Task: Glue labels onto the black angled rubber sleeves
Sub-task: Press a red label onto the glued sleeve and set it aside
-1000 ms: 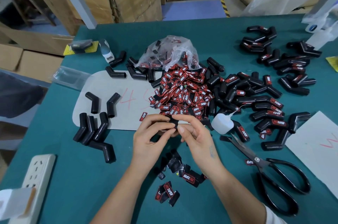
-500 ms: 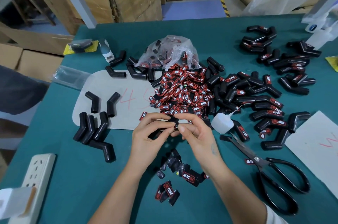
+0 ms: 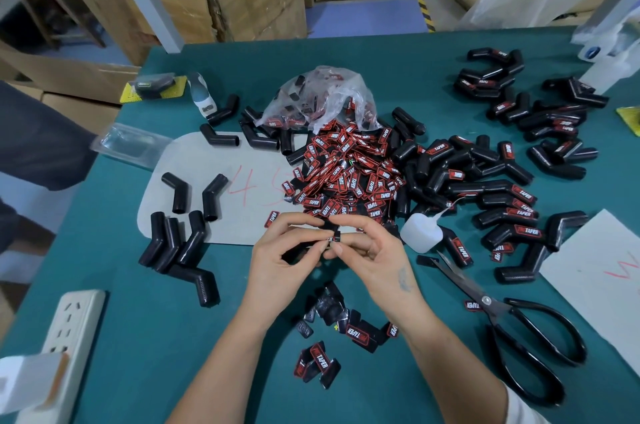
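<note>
Above the green table (image 3: 121, 285), left hand (image 3: 282, 257) and right hand (image 3: 372, 255) together pinch one small label (image 3: 330, 233).
Whether its backing is being peeled cannot be told. Loose labels (image 3: 346, 174) lie just behind; unlabelled sleeves (image 3: 180, 236) wait left, labelled sleeves (image 3: 502, 201) right, glue bottle (image 3: 420, 233) beside the right hand. Best practice: grip edges only, keep fingertips (image 3: 337, 250) off adhesive, align before pressing.

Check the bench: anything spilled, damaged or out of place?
The clear bag lies open, red-and-black labels spilling in a heap across the table. The glue bottle lies tipped on its side; no leak visible. No damage shows.
</note>
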{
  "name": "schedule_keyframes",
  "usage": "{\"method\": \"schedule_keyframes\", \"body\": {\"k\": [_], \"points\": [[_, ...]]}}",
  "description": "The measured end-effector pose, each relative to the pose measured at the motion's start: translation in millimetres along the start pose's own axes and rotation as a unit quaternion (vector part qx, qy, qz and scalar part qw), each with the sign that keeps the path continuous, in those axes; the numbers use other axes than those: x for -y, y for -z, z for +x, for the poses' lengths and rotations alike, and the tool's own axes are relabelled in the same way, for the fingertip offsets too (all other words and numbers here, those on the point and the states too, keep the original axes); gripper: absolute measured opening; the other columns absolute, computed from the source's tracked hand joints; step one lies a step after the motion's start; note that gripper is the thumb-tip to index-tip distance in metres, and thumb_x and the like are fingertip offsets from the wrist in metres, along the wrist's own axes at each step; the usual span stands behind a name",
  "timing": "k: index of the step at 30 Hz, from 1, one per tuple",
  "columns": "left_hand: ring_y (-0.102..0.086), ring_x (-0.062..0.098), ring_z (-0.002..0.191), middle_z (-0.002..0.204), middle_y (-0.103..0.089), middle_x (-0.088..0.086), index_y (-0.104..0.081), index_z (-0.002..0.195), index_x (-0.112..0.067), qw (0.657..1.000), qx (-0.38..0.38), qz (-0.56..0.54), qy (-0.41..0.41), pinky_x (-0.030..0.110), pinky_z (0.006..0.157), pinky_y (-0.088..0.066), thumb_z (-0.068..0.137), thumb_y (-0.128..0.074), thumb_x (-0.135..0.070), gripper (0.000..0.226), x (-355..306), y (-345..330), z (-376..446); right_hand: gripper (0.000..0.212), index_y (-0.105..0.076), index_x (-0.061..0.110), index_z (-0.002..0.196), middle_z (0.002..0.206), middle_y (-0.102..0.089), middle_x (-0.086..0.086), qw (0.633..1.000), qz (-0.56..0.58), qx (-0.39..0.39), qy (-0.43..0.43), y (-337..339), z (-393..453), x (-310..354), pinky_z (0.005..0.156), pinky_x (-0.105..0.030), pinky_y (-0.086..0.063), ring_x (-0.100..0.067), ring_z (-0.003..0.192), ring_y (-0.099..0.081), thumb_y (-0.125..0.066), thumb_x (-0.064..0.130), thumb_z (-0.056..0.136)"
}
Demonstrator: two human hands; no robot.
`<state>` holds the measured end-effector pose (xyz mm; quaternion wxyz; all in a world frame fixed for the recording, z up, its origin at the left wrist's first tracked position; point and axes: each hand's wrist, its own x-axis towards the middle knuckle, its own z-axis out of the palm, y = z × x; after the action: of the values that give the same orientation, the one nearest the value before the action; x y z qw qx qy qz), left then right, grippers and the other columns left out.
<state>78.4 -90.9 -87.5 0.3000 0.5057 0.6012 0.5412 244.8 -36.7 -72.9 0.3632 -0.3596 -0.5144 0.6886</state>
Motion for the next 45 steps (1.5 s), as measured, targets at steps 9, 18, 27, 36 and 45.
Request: {"method": "schedule_keyframes", "body": {"k": [9,18,27,36,45], "points": [[-0.069,0.020,0.114,0.121,-0.068,-0.010,-0.082,0.107,-0.024,0.999,0.024,0.036,-0.022,0.034,0.102,-0.053,0.095,-0.070,-0.022,0.017,-5,6,4,0.037,-0.069,0.024,0.126,0.097,-0.081,-0.011,1.000,-0.009,0.016,-0.004,4,2,4,0.088,-0.021,-0.054,-0.020,0.096,-0.077,-0.065,-0.002,0.100],[-0.070,0.024,0.111,0.123,-0.066,-0.011,-0.082,0.109,-0.021,0.999,0.035,0.027,-0.015,0.042,0.099,-0.059,0.093,-0.062,0.000,0.033,-3,6,3,0.041,-0.071,0.033,0.125,0.098,-0.080,-0.011,1.000,-0.003,0.019,-0.004,6,2,6,0.090,-0.025,-0.055,-0.021,0.097,-0.077,-0.067,0.001,0.101],[-0.069,0.026,0.115,0.126,-0.064,-0.004,-0.081,0.113,-0.019,0.999,0.029,-0.007,-0.015,0.047,0.098,-0.060,0.095,-0.061,0.001,0.034,2,3,2,0.037,-0.068,0.022,0.127,0.095,-0.079,-0.013,1.000,-0.003,0.010,-0.001,5,2,7,0.088,-0.022,-0.054,-0.018,0.095,-0.077,-0.066,-0.003,0.099],[-0.066,0.017,0.124,0.125,-0.070,-0.013,-0.049,0.146,-0.056,0.999,0.011,0.027,-0.013,0.025,0.110,-0.046,0.093,-0.063,-0.021,0.065,2,-6,-3,0.045,-0.065,0.023,0.133,0.112,-0.073,-0.009,1.000,-0.002,-0.012,0.020,-2,0,-1,0.093,-0.023,-0.051,-0.015,0.103,-0.070,-0.074,0.000,0.095],[-0.064,0.004,0.126,0.128,-0.070,-0.022,-0.045,0.150,-0.054,0.997,0.011,0.072,-0.037,0.014,0.108,-0.043,0.094,-0.065,-0.023,0.067,8,-12,-7,0.045,-0.068,0.037,0.127,0.109,-0.072,0.003,0.999,0.030,-0.040,-0.009,-5,-3,-4,0.097,-0.029,-0.053,-0.009,0.096,-0.064,-0.077,0.016,0.089]]}}
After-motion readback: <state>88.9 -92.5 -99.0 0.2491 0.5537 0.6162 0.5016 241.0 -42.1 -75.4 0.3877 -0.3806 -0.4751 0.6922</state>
